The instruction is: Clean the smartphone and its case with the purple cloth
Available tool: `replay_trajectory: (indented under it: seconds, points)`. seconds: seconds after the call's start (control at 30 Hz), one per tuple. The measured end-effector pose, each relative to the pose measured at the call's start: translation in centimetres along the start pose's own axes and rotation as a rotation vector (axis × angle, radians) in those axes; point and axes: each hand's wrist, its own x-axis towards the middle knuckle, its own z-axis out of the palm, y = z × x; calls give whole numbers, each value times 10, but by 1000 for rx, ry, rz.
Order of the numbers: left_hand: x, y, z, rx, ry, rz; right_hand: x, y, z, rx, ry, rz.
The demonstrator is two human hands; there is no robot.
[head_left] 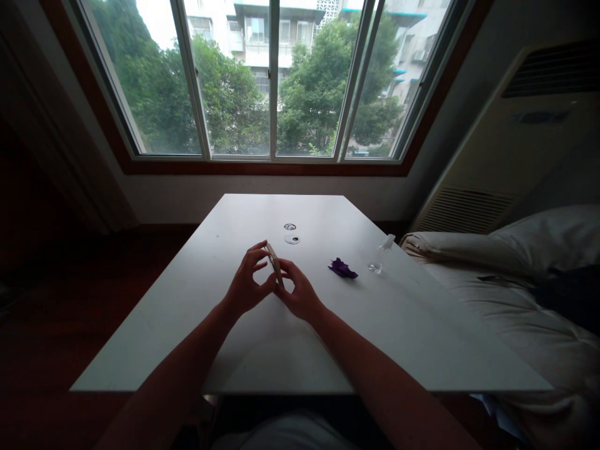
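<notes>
Left hand [247,286] and right hand [300,295] both pinch a thin flat piece [275,264] by its edges, over mid table [154,325]; a slack fingertip could drop it. Off right, a wide swing could snag the purple cloth [343,269] or topple the bottle [380,255].

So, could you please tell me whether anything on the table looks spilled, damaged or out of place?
Nothing spilled or damaged stands out. The purple cloth, to the right of the right hand, lies crumpled on the white table rather than spread flat, which looks slightly untidy.
</notes>
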Motion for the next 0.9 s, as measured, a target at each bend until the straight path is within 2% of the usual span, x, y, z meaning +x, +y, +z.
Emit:
replay_trajectory:
  seconds: [0.33, 0.67, 0.9]
  points:
    - [-1, -7, 0, 35, 83, -11, 1, -3, 0, -26, -3, 37]
    - [3, -12, 0, 72, 179, -108, 0, 2, 1, -71, 0, 127]
    - [3, -12, 0, 70, 203, -120, 1, 1, 1, -73, 4, 145]
